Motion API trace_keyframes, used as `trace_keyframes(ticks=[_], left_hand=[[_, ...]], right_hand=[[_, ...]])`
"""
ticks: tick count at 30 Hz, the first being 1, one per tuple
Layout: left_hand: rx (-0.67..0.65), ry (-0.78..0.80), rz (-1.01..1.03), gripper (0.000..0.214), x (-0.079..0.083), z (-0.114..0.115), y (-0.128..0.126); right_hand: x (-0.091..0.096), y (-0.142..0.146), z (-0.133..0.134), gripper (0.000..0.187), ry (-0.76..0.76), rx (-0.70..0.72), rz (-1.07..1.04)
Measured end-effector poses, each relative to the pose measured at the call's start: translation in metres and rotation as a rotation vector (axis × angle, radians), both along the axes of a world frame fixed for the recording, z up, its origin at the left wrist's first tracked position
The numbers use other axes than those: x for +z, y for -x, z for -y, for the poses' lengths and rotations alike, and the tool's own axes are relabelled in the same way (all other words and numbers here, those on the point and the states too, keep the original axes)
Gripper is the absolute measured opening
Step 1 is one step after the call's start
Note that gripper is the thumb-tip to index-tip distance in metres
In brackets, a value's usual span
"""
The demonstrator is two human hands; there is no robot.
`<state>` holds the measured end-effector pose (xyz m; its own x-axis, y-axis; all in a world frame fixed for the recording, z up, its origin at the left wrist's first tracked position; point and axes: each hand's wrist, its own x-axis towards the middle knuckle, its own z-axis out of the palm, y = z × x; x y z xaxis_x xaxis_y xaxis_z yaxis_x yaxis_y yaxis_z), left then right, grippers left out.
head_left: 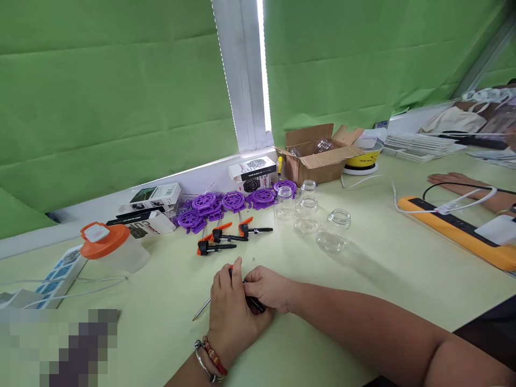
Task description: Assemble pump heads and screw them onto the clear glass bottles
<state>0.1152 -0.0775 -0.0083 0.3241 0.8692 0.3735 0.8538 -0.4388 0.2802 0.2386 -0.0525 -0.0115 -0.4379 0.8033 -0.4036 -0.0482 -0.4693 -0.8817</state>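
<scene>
Near the table's front, my left hand [233,306] is wrapped round a black handle-like part [255,305] with a bit of orange showing at its top. My right hand [269,288] pinches the same part from the right, and the fingers of both hands hide much of it. A thin metal rod [202,309] with a brass-coloured tip sticks out left of my left hand; where its other end goes is hidden. Just beyond lie several similar black-and-orange parts [217,248] with metal rods. Behind them is a row of purple slotted discs [234,201].
Several clear glass or plastic jars [331,234] stand right of centre. Behind are an open cardboard box [322,166] and printed boxes [253,169]. An orange-lidded container [121,252] is at left; an orange power strip [459,231] and another person's arm [463,188] are at right.
</scene>
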Motion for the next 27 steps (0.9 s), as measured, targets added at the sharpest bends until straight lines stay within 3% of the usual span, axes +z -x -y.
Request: trace_keyframes(ticks=[27], left_hand=[[0.064, 0.088, 0.050, 0.094, 0.0037, -0.0018, -0.0018]], right_hand=[[0.0002, -0.0042, -0.0020, 0.026, -0.087, 0.092, 0.155]])
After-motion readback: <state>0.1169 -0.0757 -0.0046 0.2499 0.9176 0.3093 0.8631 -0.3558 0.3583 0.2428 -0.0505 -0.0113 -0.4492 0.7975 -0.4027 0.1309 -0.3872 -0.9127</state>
